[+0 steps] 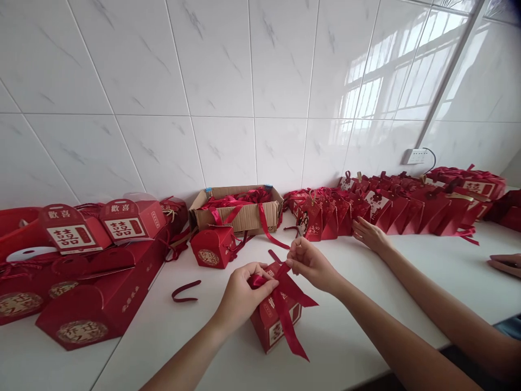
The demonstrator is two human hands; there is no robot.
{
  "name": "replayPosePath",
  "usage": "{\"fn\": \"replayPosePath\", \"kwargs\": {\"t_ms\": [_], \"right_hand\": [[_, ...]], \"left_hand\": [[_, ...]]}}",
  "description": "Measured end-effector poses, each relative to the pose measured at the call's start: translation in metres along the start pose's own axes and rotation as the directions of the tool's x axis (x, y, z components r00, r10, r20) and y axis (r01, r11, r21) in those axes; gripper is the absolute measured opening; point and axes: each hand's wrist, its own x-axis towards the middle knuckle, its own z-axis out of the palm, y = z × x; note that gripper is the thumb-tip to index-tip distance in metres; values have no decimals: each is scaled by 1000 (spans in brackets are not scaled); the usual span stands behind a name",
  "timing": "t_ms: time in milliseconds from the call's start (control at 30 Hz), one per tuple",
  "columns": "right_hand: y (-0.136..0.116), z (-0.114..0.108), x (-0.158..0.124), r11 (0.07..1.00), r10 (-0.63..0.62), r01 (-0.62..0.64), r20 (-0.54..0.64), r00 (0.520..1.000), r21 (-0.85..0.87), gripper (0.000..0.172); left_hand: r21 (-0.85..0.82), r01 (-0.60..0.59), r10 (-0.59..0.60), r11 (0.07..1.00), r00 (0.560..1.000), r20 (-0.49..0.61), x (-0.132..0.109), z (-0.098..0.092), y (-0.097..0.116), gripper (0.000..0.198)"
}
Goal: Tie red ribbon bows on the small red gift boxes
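A small red gift box (273,320) stands on the white counter (358,326) in front of me, with a red ribbon (285,309) tied over its top and hanging down its front. My left hand (243,293) pinches the ribbon at the box's top left. My right hand (310,263) pinches a ribbon end above the box's top right. Both hands are closed on the ribbon.
Another person's hand (369,233) rests beside a long row of finished red boxes (391,209). A cardboard box of ribbons (240,209) sits at the wall. A small red box (212,247), a loose ribbon (185,290) and larger red boxes (93,309) lie left.
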Motion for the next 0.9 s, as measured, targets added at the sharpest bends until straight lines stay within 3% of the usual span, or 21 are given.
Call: {"fn": "replayPosePath", "kwargs": {"t_ms": [133, 200, 300, 600, 767, 900], "right_hand": [[-11, -10, 4, 974, 170, -130, 215, 962, -187, 37], [-15, -11, 5, 953, 208, -120, 312, 927, -277, 43], [-17, -8, 6, 950, 208, -102, 355, 911, -295, 45], [-20, 3, 8, 960, 148, -82, 239, 960, -266, 47], [-16, 15, 8, 990, 81, -67, 117, 990, -122, 44], [-7, 23, 8, 998, 60, -60, -6, 998, -23, 40]], "left_hand": [[22, 14, -14, 1000, 1000, -2, 1, -1, -2, 20], [37, 4, -5, 999, 1000, 1, 2, -2, -3, 20], [51, -28, 27, 998, 1000, 15, 3, -3, -3, 20], [40, -34, 32, 999, 998, 47, 3, -4, 2, 28], [-5, -52, 52, 999, 999, 1, 2, -2, 0, 34], [28, -63, 63, 998, 998, -5, 4, -1, 0, 28]]}}
